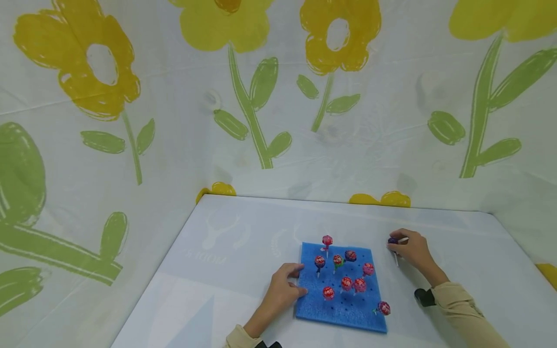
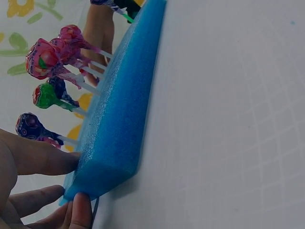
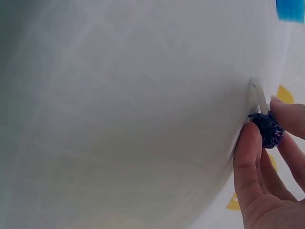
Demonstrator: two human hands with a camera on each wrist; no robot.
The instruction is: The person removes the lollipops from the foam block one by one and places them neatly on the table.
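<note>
A blue foam board (image 1: pixel 313 309) lies on the table with several wrapped lollipops standing in it by their white sticks. My left hand (image 1: pixel 280 290) holds the board's left edge, thumb and fingertips spread along it. In the left wrist view, its fingers (image 2: pixel 43 160) bend about the board's near corner. Out to the right of the board, my right hand (image 1: pixel 413 250) pinches a dark blue-purple lollipop (image 3: pixel 269 130) between thumb and fingers. The lollipop's white stick (image 3: pixel 260 98) points down at the tabletop.
Red, pink and dark wrapped lollipops stand across the board; one dark red lollipop (image 1: pixel 384 308) leans out over its right edge. Small holes dot the foam. A white table (image 1: pixel 217 280) carries everything, with a flower-printed curtain (image 1: pixel 174 121) around its far and left sides.
</note>
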